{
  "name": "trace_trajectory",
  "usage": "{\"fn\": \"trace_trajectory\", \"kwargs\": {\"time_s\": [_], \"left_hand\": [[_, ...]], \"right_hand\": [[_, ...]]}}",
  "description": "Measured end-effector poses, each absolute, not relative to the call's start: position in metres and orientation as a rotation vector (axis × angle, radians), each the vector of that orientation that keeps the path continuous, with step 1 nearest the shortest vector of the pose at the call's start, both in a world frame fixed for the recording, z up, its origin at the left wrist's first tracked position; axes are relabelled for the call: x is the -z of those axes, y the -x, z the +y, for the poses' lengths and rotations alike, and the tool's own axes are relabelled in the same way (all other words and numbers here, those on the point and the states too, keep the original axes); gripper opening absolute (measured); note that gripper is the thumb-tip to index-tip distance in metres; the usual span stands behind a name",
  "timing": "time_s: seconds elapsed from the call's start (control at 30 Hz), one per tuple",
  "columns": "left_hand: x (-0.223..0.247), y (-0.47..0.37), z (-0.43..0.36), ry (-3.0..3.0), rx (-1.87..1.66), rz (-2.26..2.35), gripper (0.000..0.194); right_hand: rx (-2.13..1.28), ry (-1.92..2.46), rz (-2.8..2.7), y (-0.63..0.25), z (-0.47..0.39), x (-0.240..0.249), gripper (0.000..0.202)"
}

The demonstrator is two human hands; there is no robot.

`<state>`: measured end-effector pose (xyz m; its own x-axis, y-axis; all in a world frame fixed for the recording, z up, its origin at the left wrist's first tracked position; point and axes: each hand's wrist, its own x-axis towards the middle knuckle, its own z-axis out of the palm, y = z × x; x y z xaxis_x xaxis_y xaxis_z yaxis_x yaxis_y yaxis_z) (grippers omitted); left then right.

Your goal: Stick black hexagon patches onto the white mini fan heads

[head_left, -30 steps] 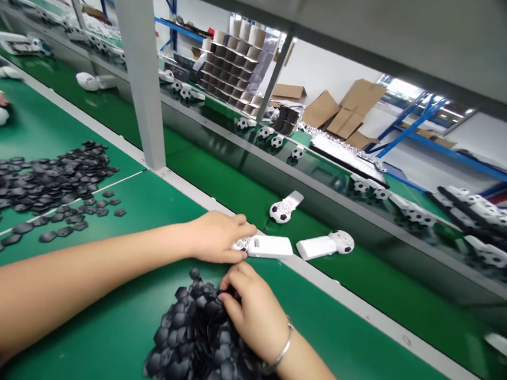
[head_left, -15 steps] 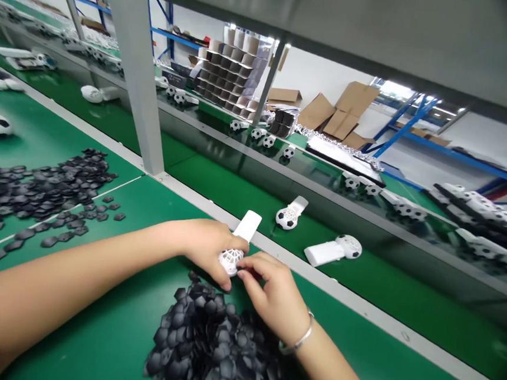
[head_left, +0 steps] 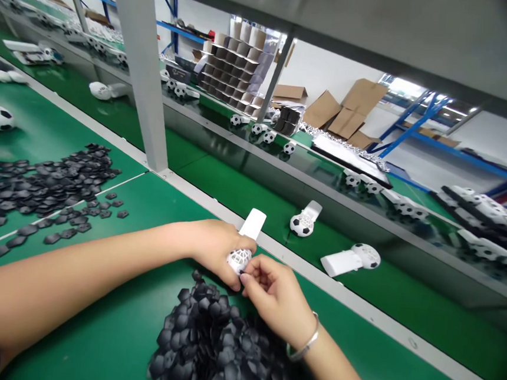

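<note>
Belt pieces (head_left: 302, 225) have shifted right; left hand (head_left: 216, 247) grips white unit (head_left: 238, 259), handle (head_left: 253, 222) pointing away, right hand (head_left: 277, 292) pinched at its near edge.

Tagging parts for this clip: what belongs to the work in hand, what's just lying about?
In the work:
- left hand, holding the white ball-ended part
- right hand, fingertips at its ball
- near black-piece pile, likely

Lying about:
- two ball-ended parts beyond the rail
- left-side black pile
- open cardboard boxes
</note>
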<state>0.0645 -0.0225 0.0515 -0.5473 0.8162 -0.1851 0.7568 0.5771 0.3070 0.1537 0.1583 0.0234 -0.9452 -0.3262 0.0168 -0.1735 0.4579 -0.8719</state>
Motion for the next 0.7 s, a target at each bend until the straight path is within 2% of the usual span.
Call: {"fn": "trace_trajectory", "kwargs": {"time_s": [0.13,0.4,0.7], "left_hand": [[-0.052,-0.065,-0.022,-1.307,-0.276,2.513,0.06],[-0.046,-0.064,-0.019,-1.455,-0.221,2.556,0.065],[-0.046,-0.062,-0.02,-1.44,-0.252,2.515,0.066]], "right_hand": [[1.49,0.469,2.51,-0.151,0.16,-0.022,0.007],[1.079,0.734,2.818,-0.147,0.164,-0.031,0.015],[1.147,0.739,2.771,-0.141,0.167,-0.028,0.021]]}}
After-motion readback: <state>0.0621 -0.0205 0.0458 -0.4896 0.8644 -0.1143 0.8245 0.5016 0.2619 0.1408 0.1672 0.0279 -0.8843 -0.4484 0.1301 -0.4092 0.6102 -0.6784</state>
